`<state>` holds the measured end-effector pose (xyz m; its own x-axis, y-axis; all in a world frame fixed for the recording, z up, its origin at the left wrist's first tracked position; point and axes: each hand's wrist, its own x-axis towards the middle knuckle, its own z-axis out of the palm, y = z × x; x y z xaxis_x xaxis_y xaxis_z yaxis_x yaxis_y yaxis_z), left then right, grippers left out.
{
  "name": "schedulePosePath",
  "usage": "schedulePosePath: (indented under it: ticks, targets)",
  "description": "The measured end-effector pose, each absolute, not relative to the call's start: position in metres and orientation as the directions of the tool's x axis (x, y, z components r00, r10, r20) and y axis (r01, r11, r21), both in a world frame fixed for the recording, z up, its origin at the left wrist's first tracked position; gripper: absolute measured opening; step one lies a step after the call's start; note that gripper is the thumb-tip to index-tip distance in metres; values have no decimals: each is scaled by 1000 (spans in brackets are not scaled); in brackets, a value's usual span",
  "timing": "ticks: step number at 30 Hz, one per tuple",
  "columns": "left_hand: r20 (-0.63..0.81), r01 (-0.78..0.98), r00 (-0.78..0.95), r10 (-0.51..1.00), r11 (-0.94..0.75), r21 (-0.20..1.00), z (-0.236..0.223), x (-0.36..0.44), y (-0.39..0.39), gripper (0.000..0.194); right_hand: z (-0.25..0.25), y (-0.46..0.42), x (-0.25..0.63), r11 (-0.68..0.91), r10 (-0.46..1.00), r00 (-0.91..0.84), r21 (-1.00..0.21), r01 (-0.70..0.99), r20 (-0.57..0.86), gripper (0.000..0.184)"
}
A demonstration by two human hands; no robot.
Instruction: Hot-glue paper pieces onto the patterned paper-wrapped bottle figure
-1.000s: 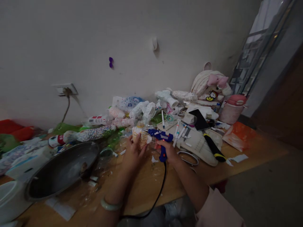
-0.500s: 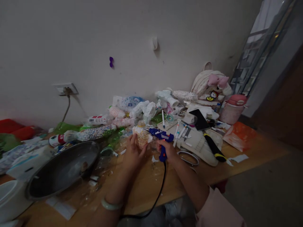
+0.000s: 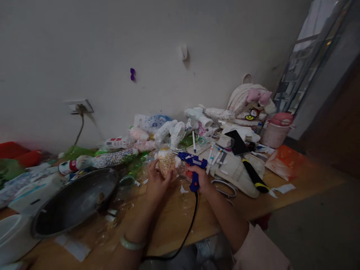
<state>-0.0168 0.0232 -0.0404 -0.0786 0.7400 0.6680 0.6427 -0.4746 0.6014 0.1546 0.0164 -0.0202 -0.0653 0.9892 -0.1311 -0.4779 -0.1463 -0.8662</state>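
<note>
My left hand (image 3: 157, 180) is closed round a small bottle-shaped piece (image 3: 166, 162) covered in white and yellow-orange speckles, with white scraps at its sides. In my right hand (image 3: 201, 178) is a blue hot glue gun (image 3: 194, 160), gripped by its handle, a small red light showing on it. The gun's nozzle points left and comes close to the upper side of the speckled piece; whether it touches I cannot tell. A black cord (image 3: 189, 228) runs from the handle down past the table edge.
A large dark basin (image 3: 75, 202) stands on the left. Behind my hands lie wrapped, patterned bottles (image 3: 177, 134). To the right are markers (image 3: 216, 156), a phone (image 3: 236, 142), a black-and-yellow handled tool (image 3: 254, 175), scissors (image 3: 224, 187), a pink cup (image 3: 277, 131) and a backpack (image 3: 250, 101).
The speckled piece has turned in my left hand, showing more of its yellow-orange side, and the left fingers have shifted. The glue gun has moved very slightly right.
</note>
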Motion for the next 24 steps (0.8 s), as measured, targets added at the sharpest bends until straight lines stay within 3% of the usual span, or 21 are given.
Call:
schedulePosePath:
  ticks: [3, 7, 14, 24]
  targets:
    - [742, 721, -14, 670, -508, 472, -37, -17, 22, 54, -22, 18, 155, -139, 990, -93, -861, -490, -107, 21]
    - [721, 764, 48, 692, -491, 420, -36, -13, 20, 51, -26, 17, 155, -124, 991, -106, -871, -476, -83, 21]
    - [730, 763, 27, 683, -486, 426, -40, -15, 22, 61, -25, 16, 155, -137, 990, -90, -896, -423, -109, 21]
    - [666, 792, 40, 745, -430, 434, -39, -16, 20, 57, -24, 13, 155, -171, 985, -87, -912, -374, -149, 22]
